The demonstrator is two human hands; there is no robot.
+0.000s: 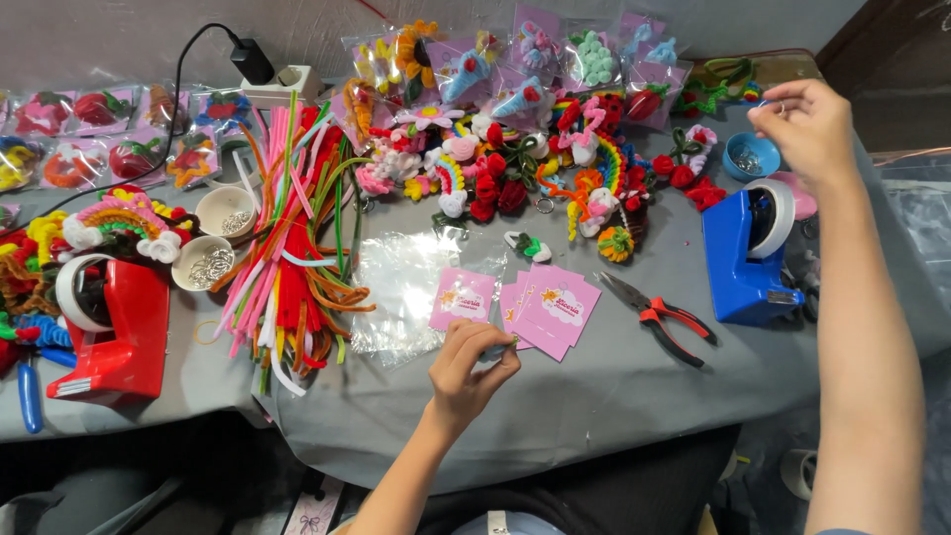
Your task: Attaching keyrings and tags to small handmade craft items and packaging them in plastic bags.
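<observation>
Head view: pink cards (555, 307) beside left hand (471, 362).

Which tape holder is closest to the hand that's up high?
The blue tape holder, right under the raised right hand. The red tape holder sits far off at the table's other end.

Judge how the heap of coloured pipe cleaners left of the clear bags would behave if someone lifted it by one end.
The pipe cleaners are long, thin and already bent, so they would probably droop. They look fuzzy and tangled, so several likely lift together. Being slender, they seem light.
</observation>
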